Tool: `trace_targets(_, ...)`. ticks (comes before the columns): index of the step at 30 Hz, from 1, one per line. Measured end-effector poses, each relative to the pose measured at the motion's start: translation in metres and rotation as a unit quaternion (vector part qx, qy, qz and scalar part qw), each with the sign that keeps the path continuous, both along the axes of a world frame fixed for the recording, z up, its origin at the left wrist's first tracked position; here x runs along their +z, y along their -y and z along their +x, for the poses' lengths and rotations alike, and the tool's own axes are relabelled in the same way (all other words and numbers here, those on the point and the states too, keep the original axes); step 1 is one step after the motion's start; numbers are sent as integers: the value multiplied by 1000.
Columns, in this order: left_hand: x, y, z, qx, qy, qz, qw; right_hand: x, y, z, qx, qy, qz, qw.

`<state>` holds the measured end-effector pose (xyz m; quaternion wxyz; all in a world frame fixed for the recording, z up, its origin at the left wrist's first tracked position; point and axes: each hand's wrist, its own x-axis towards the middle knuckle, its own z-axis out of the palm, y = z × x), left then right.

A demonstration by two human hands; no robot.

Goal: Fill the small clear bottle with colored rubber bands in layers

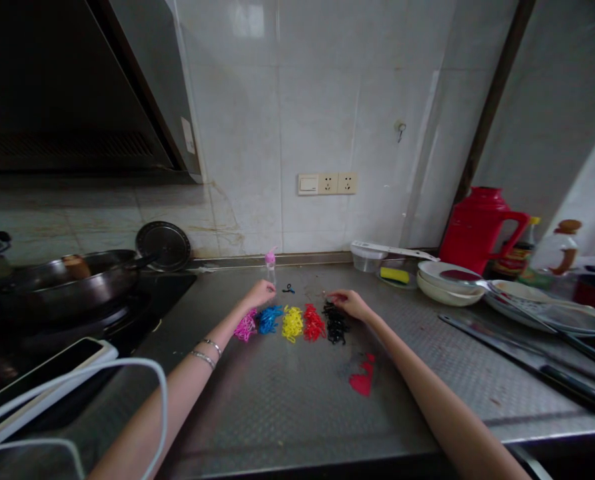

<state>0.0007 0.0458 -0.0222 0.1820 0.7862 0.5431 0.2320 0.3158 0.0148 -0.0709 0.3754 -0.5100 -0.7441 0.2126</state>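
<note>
On the steel counter, my left hand curls over the blue bands and my right hand touches the black bands at twelve o'clock. Whether either pinches anything, I cannot tell. A small bottle stands just behind, with a wok at ten and bowls at two.

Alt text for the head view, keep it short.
Two bare hands reach to a row of small rubber-band piles on a steel counter: left hand by the pink pile, right hand at the black pile. A wok sits left, a red jug right.
</note>
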Motion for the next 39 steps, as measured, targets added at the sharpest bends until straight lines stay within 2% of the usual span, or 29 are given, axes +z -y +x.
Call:
trace_targets(9,-8,-20,25,28,-117,35,992,-8,-1,6,-40,-21,3,999)
trace_targets(20,-9,-24,39,44,-129,52,989,-4,4,2,-54,-9,11,998)
trace_targets(25,-13,-27,37,46,-113,55,991,-4,3,2,-55,-4,8,998)
trace_targets(29,-10,-25,34,52,-84,61,993,-2,4,2,-70,-1,11,997)
trace_targets(33,-1,-17,48,12,-47,73,996,-3,5,2,-72,-15,15,997)
trace_targets(36,4,-7,70,-47,-25,79,995,-4,5,1,-71,-14,20,997)
trace_targets(39,1,4,96,-77,-14,70,994,-4,6,1,-78,-9,25,997)
